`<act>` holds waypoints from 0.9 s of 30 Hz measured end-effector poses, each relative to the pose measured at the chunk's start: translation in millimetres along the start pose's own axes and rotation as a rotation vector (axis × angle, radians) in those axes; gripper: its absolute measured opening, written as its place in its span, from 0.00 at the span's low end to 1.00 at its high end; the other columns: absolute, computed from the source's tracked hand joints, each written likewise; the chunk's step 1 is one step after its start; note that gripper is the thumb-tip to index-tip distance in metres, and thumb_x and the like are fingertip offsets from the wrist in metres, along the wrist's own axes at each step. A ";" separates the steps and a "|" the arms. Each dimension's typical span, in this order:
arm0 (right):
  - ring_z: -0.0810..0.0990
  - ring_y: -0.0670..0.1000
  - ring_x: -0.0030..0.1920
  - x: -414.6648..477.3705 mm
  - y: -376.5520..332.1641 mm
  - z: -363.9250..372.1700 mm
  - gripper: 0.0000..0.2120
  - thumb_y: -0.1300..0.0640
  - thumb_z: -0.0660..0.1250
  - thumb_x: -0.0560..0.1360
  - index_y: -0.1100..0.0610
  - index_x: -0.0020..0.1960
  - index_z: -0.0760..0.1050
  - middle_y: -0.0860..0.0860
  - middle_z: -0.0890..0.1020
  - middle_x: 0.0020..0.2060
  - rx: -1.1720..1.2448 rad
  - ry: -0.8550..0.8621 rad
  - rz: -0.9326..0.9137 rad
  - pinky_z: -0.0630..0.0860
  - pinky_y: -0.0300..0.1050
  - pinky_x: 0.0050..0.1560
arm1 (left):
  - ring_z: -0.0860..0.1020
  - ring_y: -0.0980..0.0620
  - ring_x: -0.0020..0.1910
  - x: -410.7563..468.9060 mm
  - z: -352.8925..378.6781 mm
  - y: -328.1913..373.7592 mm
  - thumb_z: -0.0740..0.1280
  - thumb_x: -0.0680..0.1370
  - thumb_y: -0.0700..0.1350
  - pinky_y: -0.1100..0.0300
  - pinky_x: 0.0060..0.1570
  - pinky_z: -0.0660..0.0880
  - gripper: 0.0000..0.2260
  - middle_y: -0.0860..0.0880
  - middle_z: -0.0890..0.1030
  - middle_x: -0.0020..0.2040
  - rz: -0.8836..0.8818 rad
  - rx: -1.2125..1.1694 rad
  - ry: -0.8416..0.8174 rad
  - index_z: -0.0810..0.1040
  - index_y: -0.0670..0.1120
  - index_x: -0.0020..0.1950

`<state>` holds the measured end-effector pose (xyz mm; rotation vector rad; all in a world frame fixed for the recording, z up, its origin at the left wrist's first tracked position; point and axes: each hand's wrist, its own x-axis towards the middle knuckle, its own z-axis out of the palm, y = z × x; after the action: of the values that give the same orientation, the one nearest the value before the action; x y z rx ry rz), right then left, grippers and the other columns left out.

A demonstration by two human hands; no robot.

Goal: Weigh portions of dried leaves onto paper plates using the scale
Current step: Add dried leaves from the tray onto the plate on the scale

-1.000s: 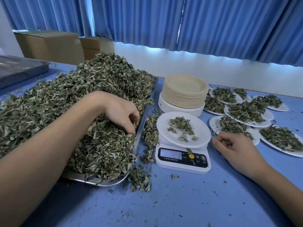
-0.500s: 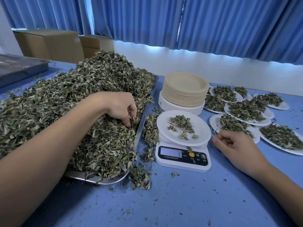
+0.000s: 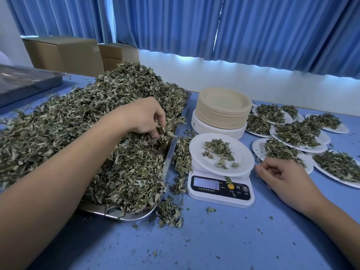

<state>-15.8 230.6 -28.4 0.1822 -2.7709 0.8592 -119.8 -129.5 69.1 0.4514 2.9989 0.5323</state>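
A big heap of dried leaves (image 3: 81, 121) fills a metal tray (image 3: 171, 152) on the left. My left hand (image 3: 146, 117) is over the heap's right side, its fingers curled round a pinch of leaves. A white scale (image 3: 220, 193) stands right of the tray, its display reading 3. On it sits a white paper plate (image 3: 241, 158) with a small scatter of leaves. My right hand (image 3: 282, 176) rests on the table just right of the scale, fingers loosely curled, holding nothing.
A stack of tan and white paper plates (image 3: 222, 110) stands behind the scale. Several filled plates (image 3: 298, 135) lie at the right. Spilled leaves (image 3: 181, 158) lie between tray and scale. An empty metal tray (image 3: 23, 80) and cardboard boxes (image 3: 64, 53) are at the back left.
My left hand has closed on leaves and lifted up out of the heap, moving slightly right toward the tray's edge. My right hand has stayed beside the scale.
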 end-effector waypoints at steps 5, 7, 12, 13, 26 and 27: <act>0.76 0.57 0.30 0.3 -1.6 -0.5 0.13 0.52 0.68 0.80 0.53 0.38 0.78 0.53 0.78 0.27 0.002 -0.002 -0.001 0.70 0.47 0.34 | 0.78 0.45 0.59 -0.4 -3.6 0.2 0.80 0.69 0.38 0.51 0.57 0.75 0.12 0.51 0.81 0.59 -0.030 0.014 0.080 0.84 0.54 0.42; 0.76 0.58 0.31 0.2 -1.9 -0.8 0.13 0.52 0.68 0.80 0.53 0.38 0.78 0.53 0.78 0.27 -0.002 -0.001 0.000 0.71 0.48 0.34 | 0.79 0.44 0.58 0.5 -5.5 -0.3 0.78 0.71 0.35 0.53 0.52 0.76 0.13 0.49 0.80 0.61 -0.029 0.001 0.167 0.83 0.54 0.42; 0.76 0.59 0.31 0.4 -2.4 -0.4 0.13 0.52 0.68 0.80 0.54 0.38 0.78 0.54 0.78 0.27 0.003 -0.001 -0.002 0.71 0.48 0.36 | 0.78 0.45 0.60 0.3 -8.6 -0.9 0.80 0.69 0.39 0.59 0.55 0.71 0.11 0.47 0.82 0.61 -0.029 -0.019 0.282 0.83 0.53 0.41; 0.76 0.59 0.31 0.5 -2.5 -0.2 0.13 0.52 0.69 0.80 0.55 0.38 0.78 0.54 0.78 0.27 0.005 -0.001 -0.004 0.71 0.48 0.35 | 0.78 0.44 0.60 -0.6 -10.4 -1.7 0.81 0.68 0.40 0.59 0.56 0.71 0.11 0.47 0.82 0.61 -0.034 -0.045 0.312 0.83 0.53 0.41; 0.72 0.50 0.27 1.6 0.2 -3.1 0.14 0.51 0.69 0.80 0.53 0.37 0.77 0.51 0.79 0.27 0.004 -0.023 -0.028 0.71 0.48 0.34 | 0.82 0.42 0.45 -0.5 -24.5 22.1 0.79 0.68 0.35 0.38 0.50 0.81 0.10 0.37 0.85 0.50 0.020 -0.581 0.482 0.86 0.49 0.43; 0.73 0.51 0.28 1.3 0.6 -3.3 0.14 0.51 0.69 0.80 0.52 0.37 0.77 0.51 0.79 0.27 0.005 -0.024 -0.031 0.71 0.48 0.34 | 0.83 0.38 0.44 2.4 -24.2 30.7 0.79 0.68 0.34 0.38 0.49 0.81 0.10 0.36 0.85 0.49 0.050 -0.601 0.448 0.86 0.48 0.43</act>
<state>-16.6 232.9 -25.8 0.2378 -2.7801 0.8622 -116.3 -109.1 102.4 0.3924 2.9776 1.6632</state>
